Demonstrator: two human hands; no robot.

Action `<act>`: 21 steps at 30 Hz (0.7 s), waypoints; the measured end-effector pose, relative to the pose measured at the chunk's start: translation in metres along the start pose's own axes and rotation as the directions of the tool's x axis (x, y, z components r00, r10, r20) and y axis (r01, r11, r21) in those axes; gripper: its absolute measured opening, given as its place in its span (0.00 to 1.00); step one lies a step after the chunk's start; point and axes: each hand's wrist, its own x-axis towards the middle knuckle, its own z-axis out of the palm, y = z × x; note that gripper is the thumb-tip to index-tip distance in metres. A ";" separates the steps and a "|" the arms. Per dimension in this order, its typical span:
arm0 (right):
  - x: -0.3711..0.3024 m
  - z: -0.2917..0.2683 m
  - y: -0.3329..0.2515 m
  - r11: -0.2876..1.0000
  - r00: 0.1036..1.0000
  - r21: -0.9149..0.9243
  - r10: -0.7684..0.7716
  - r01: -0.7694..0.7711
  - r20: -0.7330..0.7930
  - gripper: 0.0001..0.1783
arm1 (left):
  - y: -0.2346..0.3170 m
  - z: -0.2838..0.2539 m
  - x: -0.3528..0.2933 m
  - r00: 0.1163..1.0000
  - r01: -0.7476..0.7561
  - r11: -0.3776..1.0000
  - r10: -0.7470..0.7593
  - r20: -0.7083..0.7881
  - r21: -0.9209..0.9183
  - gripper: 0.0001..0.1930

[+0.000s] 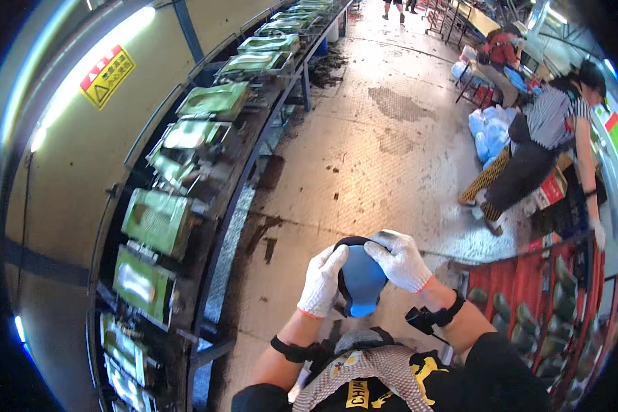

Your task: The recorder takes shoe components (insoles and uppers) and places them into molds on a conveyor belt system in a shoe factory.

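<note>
In front of my body I hold a blue shoe upper [362,273] with a black rim and a brighter blue lower tip. My left hand [322,283], in a white knit glove, grips its left edge with the thumb on the blue face. On the upper right edge, my right hand [399,259] is closed the same way, its glove smudged dark at the fingertips. Both gloves have orange cuffs. The fingers behind the piece are hidden.
A long line of green moulds [159,218] on a dark-framed conveyor [244,172] runs along the left. At the lower right, a red rack [511,288] carries dark green shoe-shaped forms. A co-worker [542,130] bends beside blue plastic bags [491,130]. Stained flooring [364,151] stretches ahead.
</note>
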 end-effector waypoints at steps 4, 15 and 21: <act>0.144 -0.065 0.042 0.989 0.988 0.005 0.149 -0.149 -0.030 0.15 | 0.037 0.045 0.161 1.000 0.005 1.000 -0.006 0.018 0.029 0.14; 0.545 -0.219 0.201 0.952 0.986 0.296 0.120 -0.082 -0.113 0.20 | 0.144 0.171 0.603 1.000 0.000 0.983 -0.005 0.027 0.184 0.12; 0.778 -0.303 0.274 0.990 0.977 -0.039 -0.138 0.133 -0.164 0.20 | 0.210 0.217 0.846 0.992 0.125 0.977 -0.121 -0.035 0.170 0.12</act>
